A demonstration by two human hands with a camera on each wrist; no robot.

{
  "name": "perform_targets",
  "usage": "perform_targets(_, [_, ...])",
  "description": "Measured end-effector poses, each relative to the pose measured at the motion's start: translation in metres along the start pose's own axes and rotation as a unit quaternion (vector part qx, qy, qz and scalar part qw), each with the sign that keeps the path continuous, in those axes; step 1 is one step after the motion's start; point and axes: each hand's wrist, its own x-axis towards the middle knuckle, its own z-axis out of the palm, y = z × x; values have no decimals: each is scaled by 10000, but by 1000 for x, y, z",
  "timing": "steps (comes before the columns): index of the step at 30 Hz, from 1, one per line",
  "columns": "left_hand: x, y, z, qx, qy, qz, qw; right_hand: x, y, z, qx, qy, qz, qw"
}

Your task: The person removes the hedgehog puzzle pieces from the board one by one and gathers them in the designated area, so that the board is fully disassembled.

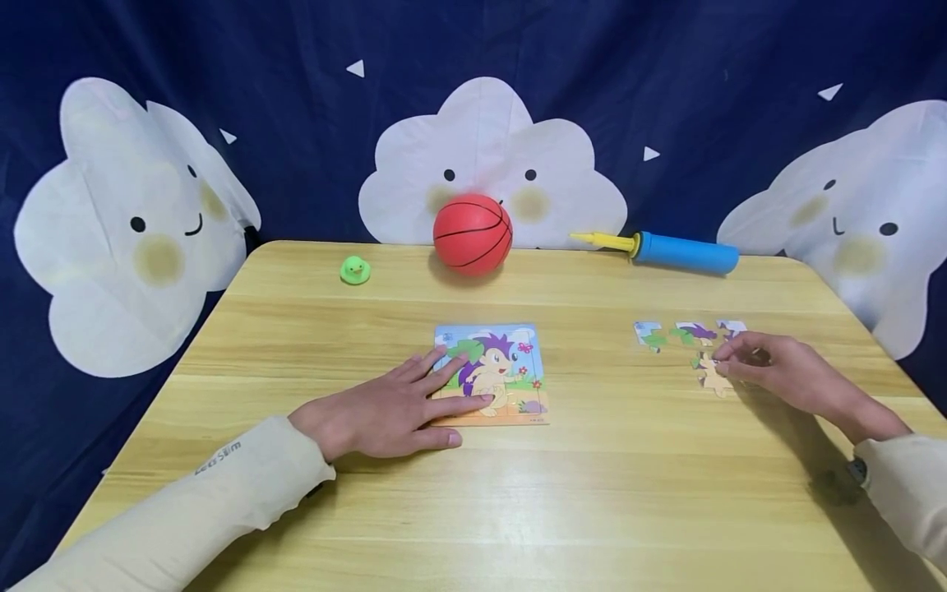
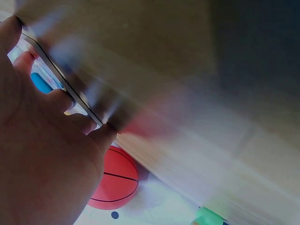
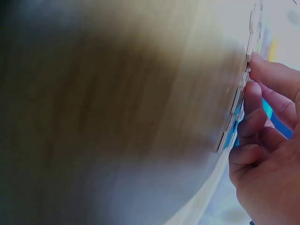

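Observation:
The hedgehog jigsaw puzzle lies on the table, its picture in its square tray. My left hand rests on the puzzle's left side with straight, spread fingers; its thumb touches the table by the lower edge. In the left wrist view, fingertips reach over the thin edge of the puzzle board. To the right, my right hand pinches a beige puzzle piece at its edge between thumb and forefinger, low over the table. Its other fingers are curled in the right wrist view.
Several loose puzzle pieces lie just beyond the right hand. Along the back edge of the table are a green rubber duck, a red ball with black lines and a blue pump with a yellow nozzle. A dark cloud-print curtain hangs behind.

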Motion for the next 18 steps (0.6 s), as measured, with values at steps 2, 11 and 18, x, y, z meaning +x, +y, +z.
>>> perform_targets(2, [0,0,0,10,12,17,10000,0,0,1,-5,33,-43,10000])
perform_targets(11, [-1,0,0,-3,-3,0,10000,1,-2,2,-86,53,-92,9999])
perform_targets(18, [0,0,0,-7,-17,-33,10000,0,-4,0,29,174,-88,9998])
